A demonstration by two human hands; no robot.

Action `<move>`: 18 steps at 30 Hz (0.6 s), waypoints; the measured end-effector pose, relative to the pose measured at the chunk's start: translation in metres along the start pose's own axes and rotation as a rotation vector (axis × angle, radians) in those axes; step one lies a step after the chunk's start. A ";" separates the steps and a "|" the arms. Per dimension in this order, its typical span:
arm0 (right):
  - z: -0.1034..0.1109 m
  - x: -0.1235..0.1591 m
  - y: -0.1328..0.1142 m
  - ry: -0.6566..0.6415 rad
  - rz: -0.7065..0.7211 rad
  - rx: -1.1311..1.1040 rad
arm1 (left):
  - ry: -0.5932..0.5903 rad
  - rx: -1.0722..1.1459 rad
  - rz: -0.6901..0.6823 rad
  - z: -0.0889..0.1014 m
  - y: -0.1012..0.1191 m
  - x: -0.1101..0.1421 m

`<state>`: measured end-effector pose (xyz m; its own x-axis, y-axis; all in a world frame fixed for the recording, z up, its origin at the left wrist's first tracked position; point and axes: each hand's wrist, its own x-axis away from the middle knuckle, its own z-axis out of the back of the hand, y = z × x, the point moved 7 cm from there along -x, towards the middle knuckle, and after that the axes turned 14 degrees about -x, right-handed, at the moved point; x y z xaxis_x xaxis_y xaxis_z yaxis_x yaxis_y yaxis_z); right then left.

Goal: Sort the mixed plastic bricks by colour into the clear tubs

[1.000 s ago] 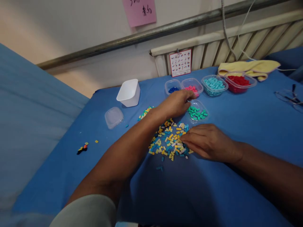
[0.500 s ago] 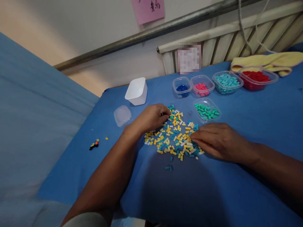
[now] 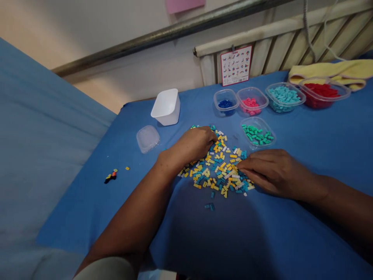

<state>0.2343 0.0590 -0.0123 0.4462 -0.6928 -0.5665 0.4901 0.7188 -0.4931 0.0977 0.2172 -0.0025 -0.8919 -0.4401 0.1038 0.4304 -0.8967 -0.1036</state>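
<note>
A loose pile of small building bricks, yellow, teal, white and a few green, is spread on the blue cloth. My left hand reaches over the pile's far left side, fingers curled down among the bricks; its fingertips are mostly hidden. At the right edge of the pile, my right hand has its thumb and fingers pressed together, tips touching the bricks. What either hand pinches is too small or hidden to make out. Green bricks fill a clear tub just beyond my right hand.
Along the back stand clear tubs of dark blue bricks, pink bricks, light blue bricks and red bricks. A white container and a clear lid are at left, near a few black and coloured pieces.
My left hand has moved slightly right over the pile, and green bricks now show behind it. My right hand stays at the pile's right edge. The camera view has shifted a little.
</note>
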 end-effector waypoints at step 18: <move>0.000 -0.001 0.000 -0.038 -0.019 0.005 | -0.086 -0.085 0.008 0.000 0.010 0.002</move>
<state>0.2335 0.0597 -0.0121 0.4650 -0.7082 -0.5312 0.5023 0.7052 -0.5004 0.1001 0.2076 -0.0033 -0.8719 -0.4529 0.1864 0.4208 -0.8874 -0.1880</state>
